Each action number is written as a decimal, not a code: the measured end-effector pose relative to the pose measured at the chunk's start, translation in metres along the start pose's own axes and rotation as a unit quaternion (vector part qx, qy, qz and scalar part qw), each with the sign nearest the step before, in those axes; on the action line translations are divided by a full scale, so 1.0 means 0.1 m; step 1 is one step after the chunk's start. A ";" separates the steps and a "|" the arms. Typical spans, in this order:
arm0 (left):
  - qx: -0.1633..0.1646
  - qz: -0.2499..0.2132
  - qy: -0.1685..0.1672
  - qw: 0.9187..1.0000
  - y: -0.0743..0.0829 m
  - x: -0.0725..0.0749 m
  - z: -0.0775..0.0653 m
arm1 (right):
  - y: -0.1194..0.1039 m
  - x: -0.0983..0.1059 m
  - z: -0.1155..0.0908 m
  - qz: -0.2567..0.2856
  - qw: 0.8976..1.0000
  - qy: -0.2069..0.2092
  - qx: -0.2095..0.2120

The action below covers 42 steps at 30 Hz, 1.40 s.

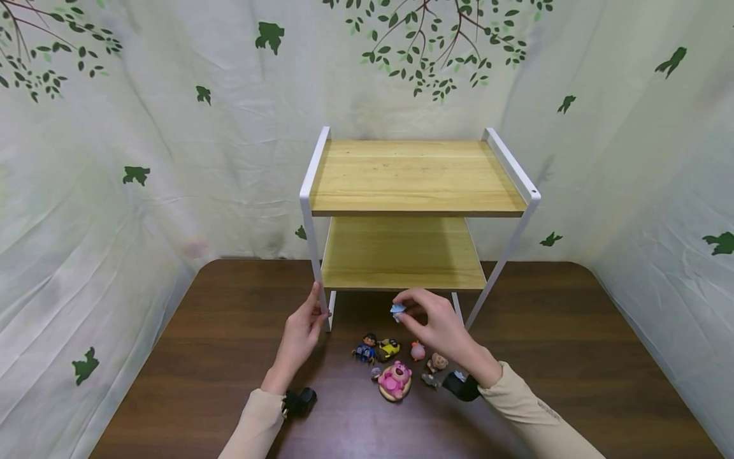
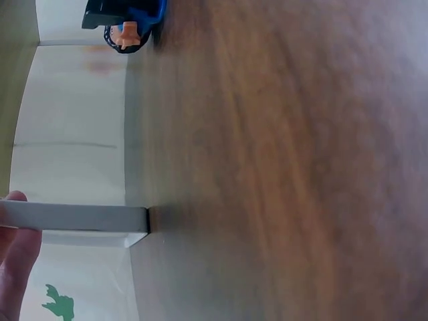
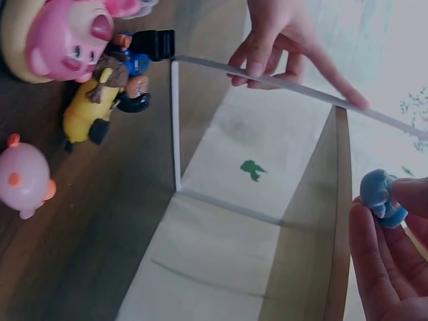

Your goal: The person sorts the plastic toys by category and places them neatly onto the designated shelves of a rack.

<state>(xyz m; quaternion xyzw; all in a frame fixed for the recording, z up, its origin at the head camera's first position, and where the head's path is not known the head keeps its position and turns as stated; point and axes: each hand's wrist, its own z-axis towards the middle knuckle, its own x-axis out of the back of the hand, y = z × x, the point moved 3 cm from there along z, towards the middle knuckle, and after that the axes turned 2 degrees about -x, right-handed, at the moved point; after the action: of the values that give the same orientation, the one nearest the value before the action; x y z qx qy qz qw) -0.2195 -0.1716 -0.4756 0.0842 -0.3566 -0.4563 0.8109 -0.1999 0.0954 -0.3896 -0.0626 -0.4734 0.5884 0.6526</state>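
Observation:
A small blue toy figure [image 1: 397, 309] is pinched between the thumb and fingers of my right hand [image 1: 438, 324], just in front of the lower board of a two-tier shelf [image 1: 418, 185]. In the right wrist view the blue figure [image 3: 378, 192] shows a rounded shape; its details are partly covered by fingers. My left hand [image 1: 298, 339] holds the shelf's white front left leg [image 2: 80, 217], thumb on one side and fingers on the other. In the right wrist view, the left index finger lies extended along that leg.
On the brown table [image 1: 229, 344] below the shelf lie several small toys: a pink bear [image 1: 394, 380], a yellow figure [image 1: 388, 348], a dark-haired figure in blue [image 1: 365, 349], a pink round toy [image 1: 417, 350] and a brown-faced figure [image 1: 437, 363]. A pale patterned curtain [image 1: 229, 159] surrounds the table.

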 end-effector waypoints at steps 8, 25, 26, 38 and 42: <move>0.000 -0.010 -0.011 1.000 -0.01 0.00 -0.01 | 0.00 -0.07 0.13 0.013 1.000 0.002 -0.004; 0.002 0.000 0.004 1.000 -0.03 -0.01 -0.01 | -0.03 -0.19 0.41 0.021 1.000 0.017 0.008; 0.002 0.000 0.004 1.000 -0.03 -0.01 -0.01 | -0.03 -0.20 0.43 0.021 1.000 0.018 0.007; 0.006 0.009 0.005 1.000 -0.01 -0.01 -0.01 | -0.10 -0.30 0.62 0.038 0.999 0.021 0.029; 0.008 0.012 0.003 1.000 -0.01 -0.01 -0.01 | -0.09 -0.35 0.67 0.037 0.999 0.017 0.034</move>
<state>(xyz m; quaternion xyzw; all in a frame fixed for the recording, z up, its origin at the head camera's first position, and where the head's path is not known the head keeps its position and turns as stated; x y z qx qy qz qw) -0.2202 -0.1717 -0.4776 0.0875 -0.3588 -0.4436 0.8166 -0.2346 0.0322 -0.3662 -0.0679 -0.4397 0.6265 0.6400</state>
